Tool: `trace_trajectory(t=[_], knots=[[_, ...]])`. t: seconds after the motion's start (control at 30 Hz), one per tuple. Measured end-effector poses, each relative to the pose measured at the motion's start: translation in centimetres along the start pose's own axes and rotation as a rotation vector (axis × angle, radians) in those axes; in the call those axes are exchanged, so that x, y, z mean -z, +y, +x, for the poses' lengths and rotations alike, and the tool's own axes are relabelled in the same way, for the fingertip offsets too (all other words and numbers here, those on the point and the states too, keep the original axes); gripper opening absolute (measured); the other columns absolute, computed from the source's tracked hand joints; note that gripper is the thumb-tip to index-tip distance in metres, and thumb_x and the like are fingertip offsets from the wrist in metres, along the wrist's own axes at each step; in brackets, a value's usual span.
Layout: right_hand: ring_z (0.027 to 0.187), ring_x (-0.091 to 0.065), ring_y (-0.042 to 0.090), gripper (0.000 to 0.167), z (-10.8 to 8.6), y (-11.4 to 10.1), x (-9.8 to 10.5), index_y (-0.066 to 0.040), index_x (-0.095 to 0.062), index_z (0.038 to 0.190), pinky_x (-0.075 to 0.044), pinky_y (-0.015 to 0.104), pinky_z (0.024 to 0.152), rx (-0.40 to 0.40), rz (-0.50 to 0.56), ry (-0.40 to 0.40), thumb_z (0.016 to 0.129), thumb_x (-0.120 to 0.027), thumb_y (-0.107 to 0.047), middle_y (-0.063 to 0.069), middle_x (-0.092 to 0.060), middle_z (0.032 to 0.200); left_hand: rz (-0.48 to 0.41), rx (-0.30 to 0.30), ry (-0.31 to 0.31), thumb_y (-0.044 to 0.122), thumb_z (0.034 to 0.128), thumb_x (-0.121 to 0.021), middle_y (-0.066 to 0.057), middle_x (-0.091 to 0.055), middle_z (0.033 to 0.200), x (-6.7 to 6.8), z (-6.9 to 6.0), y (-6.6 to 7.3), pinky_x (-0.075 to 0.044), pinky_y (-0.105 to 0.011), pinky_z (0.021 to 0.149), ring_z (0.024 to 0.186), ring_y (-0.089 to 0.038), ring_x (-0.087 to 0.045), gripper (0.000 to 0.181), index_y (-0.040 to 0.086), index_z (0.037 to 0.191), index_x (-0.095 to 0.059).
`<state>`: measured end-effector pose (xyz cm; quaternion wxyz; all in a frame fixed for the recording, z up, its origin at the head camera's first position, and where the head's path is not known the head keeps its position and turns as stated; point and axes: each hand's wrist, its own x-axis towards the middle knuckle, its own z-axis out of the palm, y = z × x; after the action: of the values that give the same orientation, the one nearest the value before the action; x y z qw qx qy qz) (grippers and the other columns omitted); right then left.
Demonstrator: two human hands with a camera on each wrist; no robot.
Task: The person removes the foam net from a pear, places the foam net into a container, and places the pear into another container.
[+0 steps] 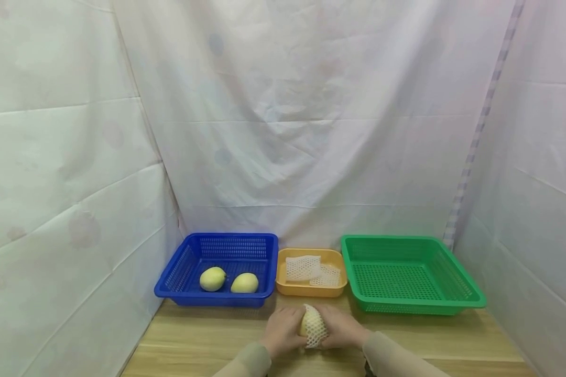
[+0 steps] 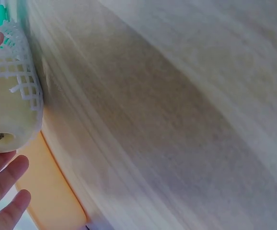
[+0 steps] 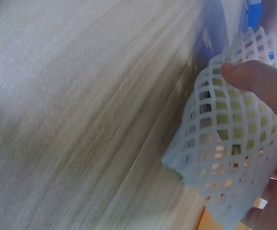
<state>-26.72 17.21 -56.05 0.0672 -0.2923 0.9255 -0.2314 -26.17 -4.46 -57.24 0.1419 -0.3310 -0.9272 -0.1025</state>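
Observation:
Near the table's front, a pale yellow pear [image 2: 6,110] is partly inside a white foam net sleeve [image 1: 316,329]. My left hand [image 1: 283,330] grips the pear from the left, at its bare end. From the right, my right hand [image 1: 340,327] holds the net sleeve around the fruit. In the right wrist view the thumb [image 3: 253,79] presses on the mesh, and the sleeve's near end [image 3: 196,177] stands loose beyond the pear. A dark dimple marks the pear's bare end in the left wrist view.
Two pears [image 1: 213,279] lie in a blue basket [image 1: 217,301] at the back left. An orange tray [image 1: 311,291] behind the hands holds flat foam net sleeves [image 1: 303,268]. To the right stands a green basket [image 1: 420,303]. White cloth [image 1: 283,157] hangs behind and at both sides.

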Motion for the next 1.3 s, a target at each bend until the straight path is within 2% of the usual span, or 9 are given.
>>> trace_trajectory(t=[0.27, 0.53, 0.67, 0.9, 1.0, 1.3], knots=[[0.116, -0.053, 0.031, 0.102, 0.0, -0.8, -0.4, -0.003, -0.035, 0.146, -0.042, 0.056, 0.096, 0.0, -0.078, 0.045, 0.062, -0.086, -0.033, 0.013, -0.053, 0.133, -0.019, 0.026, -0.042, 0.044, 0.0684, -0.083, -0.002, -0.067, 0.113, 0.1, 0.1, 0.1, -0.047, -0.038, 0.094, 0.103, -0.017, -0.062, 0.073, 0.008, 0.127, -0.059], [0.12, -0.052, 0.034, 0.1, 0.4, -1.5, -0.5, 0.001, -0.038, 0.143, -0.043, 0.058, 0.094, -0.04, -0.119, 0.05, 0.066, -0.085, -0.043, 0.017, -0.052, 0.135, -0.008, 0.004, -0.044, 0.041, 0.0702, -0.082, -0.001, -0.066, 0.115, 0.1, 0.2, 0.2, -0.048, -0.039, 0.092, 0.103, -0.017, -0.062, 0.068, 0.01, 0.126, -0.059], [0.12, -0.052, 0.034, 0.096, 0.5, -1.5, -0.6, 0.001, -0.041, 0.14, -0.044, 0.057, 0.093, -0.046, -0.132, 0.053, 0.066, -0.084, -0.042, 0.017, -0.052, 0.135, 0.032, -0.02, -0.034, 0.045, 0.071, -0.081, -0.001, -0.066, 0.115, 0.2, 0.3, 0.4, -0.05, -0.038, 0.089, 0.101, -0.016, -0.062, 0.067, 0.01, 0.124, -0.059], [0.124, -0.049, 0.035, 0.096, 0.7, -1.5, -0.8, 0.004, -0.04, 0.141, -0.042, 0.057, 0.096, -0.044, -0.121, 0.057, 0.068, -0.083, -0.043, 0.018, -0.051, 0.137, 0.178, -0.066, -0.042, 0.051, 0.0739, -0.077, -0.003, -0.061, 0.128, 0.1, 0.2, 0.8, -0.05, -0.039, 0.09, 0.108, -0.018, -0.06, 0.074, 0.01, 0.131, -0.055], [0.124, -0.048, 0.037, 0.096, 0.7, -1.6, -0.8, 0.005, -0.04, 0.14, -0.041, 0.057, 0.096, -0.045, -0.108, 0.053, 0.068, -0.083, -0.041, 0.02, -0.05, 0.138, 0.198, -0.058, -0.05, 0.053, 0.0753, -0.076, -0.004, -0.059, 0.131, 0.0, 0.3, 1.0, -0.049, -0.04, 0.091, 0.111, -0.018, -0.059, 0.076, 0.009, 0.133, -0.053], [0.126, -0.047, 0.036, 0.096, 1.1, -1.4, -1.3, 0.004, -0.038, 0.14, -0.04, 0.056, 0.099, -0.067, -0.051, 0.042, 0.068, -0.084, -0.039, 0.02, -0.048, 0.139, 0.229, -0.044, -0.044, 0.059, 0.0719, -0.076, -0.004, -0.059, 0.13, -0.3, 0.6, 1.1, -0.049, -0.037, 0.089, 0.109, -0.018, -0.06, 0.082, 0.008, 0.132, -0.053]])
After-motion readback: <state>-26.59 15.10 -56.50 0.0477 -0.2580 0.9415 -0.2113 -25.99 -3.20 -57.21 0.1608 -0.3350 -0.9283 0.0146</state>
